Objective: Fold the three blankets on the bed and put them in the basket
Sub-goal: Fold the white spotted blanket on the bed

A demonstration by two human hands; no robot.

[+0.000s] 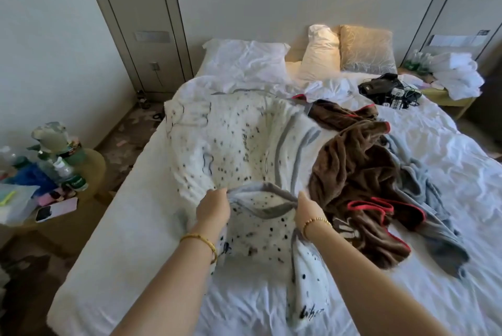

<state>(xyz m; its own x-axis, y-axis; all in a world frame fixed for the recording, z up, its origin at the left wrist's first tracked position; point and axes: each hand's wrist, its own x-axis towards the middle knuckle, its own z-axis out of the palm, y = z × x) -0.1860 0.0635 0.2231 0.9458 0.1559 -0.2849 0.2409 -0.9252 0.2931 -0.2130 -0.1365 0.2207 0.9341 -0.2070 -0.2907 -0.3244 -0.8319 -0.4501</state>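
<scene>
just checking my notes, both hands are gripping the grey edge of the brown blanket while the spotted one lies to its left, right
Not quite. The head view shows the left hand and right hand gripping the grey edge of the white spotted blanket. The brown blanket lies untouched to its right, not the other way round.

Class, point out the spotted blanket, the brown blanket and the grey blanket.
spotted blanket [239,140], head view, on its spotted middle.
brown blanket [353,170], head view, on its bunched folds.
grey blanket [423,186], head view, on its right part.
</scene>
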